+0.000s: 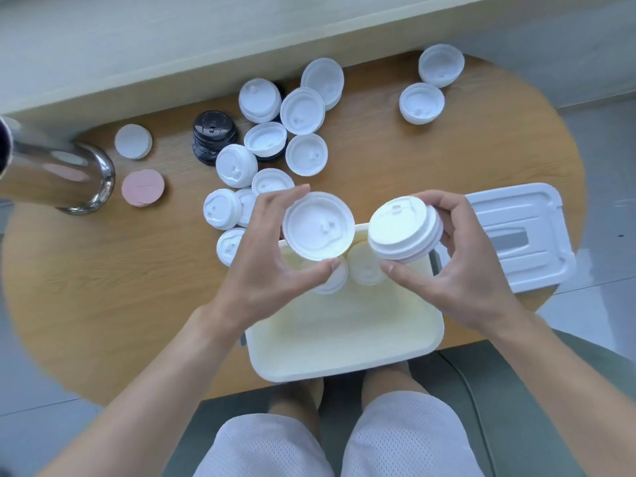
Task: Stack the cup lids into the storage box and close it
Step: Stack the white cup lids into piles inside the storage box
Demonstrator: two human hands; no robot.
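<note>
My left hand (272, 256) holds a single white cup lid (318, 226) by its rim, fingers and thumb on opposite edges, above the far end of the open white storage box (344, 359). My right hand (461, 259) grips a short stack of white lids (402, 228) just to the right of it, also over the box. Two white lids (364, 266) lie inside the box at its far end, partly hidden by my hands. The box's white cover (516, 235) lies flat on the table to the right.
Several loose white lids (303, 111) and a stack of black lids (213, 136) are scattered on the round wooden table (103, 270) beyond the box. Two more white lids (421, 103) sit far right. A metal post (58, 173) and pink (142, 187) and white discs stand left.
</note>
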